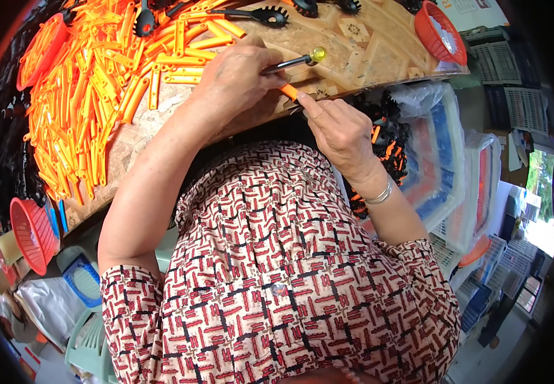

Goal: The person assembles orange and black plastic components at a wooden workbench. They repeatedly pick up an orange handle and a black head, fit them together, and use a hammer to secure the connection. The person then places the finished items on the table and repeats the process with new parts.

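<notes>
Orange piece (289, 91) sits pinched in both hands (342, 131), the left hand (235, 73) also gripping a black rod (289, 64).

Orange plastic handle piece (289, 92) and black rod-like tool (288, 65), both in hand.

The handle piece, slim and plain-coloured, bridges the gap between the left hand (240, 73) and the right hand (343, 131), slanting down to the right, its ends covered by fingers. The tool, straight and glossy with a rounded, translucent yellow-green end, juts rightward from the left hand, tilted slightly upward in view, apart from the handle piece where both show.
</notes>
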The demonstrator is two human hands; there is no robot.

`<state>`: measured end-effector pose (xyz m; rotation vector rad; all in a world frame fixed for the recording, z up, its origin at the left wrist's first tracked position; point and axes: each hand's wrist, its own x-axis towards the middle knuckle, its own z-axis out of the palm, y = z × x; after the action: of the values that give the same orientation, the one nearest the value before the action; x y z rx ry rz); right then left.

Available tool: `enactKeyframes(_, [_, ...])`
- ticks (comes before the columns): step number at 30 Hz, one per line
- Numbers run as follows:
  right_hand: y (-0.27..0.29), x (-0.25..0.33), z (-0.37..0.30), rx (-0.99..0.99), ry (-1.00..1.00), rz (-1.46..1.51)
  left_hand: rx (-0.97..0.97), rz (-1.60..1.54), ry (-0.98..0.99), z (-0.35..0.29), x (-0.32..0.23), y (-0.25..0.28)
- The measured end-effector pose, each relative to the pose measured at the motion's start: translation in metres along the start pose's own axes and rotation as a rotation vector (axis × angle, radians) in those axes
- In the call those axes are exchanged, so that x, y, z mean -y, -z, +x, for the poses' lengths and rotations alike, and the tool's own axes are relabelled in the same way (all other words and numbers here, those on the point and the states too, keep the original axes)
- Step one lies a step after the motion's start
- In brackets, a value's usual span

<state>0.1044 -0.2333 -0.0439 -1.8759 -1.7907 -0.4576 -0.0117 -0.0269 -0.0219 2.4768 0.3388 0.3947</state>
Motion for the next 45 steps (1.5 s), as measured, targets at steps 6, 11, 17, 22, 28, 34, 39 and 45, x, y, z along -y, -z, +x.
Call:
enactKeyframes(6, [0.001,0.004,-0.006,0.006,-0.058,0.020,-0.043,-0.532,0.341,-0.033,-0.023,0.048])
enactKeyframes(11, [0.000,0.009,-0.001,-0.035,-0.064,0.040,-0.061,-0.343,0.320,-0.085,-0.021,0.018])
enactKeyframes(17, [-0.004,0.008,-0.005,-0.030,-0.088,0.041,-0.120,-0.212,0.193,-0.088,-0.039,0.029])
enactKeyframes(22, [-0.003,0.008,-0.003,-0.053,-0.091,0.051,-0.071,0.021,0.197,-0.087,-0.054,0.035])
enactKeyframes(28, [-0.003,0.006,-0.004,-0.031,-0.093,0.051,-0.255,-0.028,0.087,-0.085,-0.052,0.036])
enactKeyframes(34, [-0.001,0.008,-0.002,-0.018,-0.087,0.044,-0.256,0.029,0.149,-0.088,-0.034,0.030])
enactKeyframes(39, [0.002,0.009,0.001,0.006,-0.085,0.032,0.125,0.234,0.435,-0.079,-0.053,0.045])
enactKeyframes(45, [0.012,0.004,-0.008,0.026,-0.099,0.071,-0.298,-0.332,0.139,-0.087,-0.034,0.028])
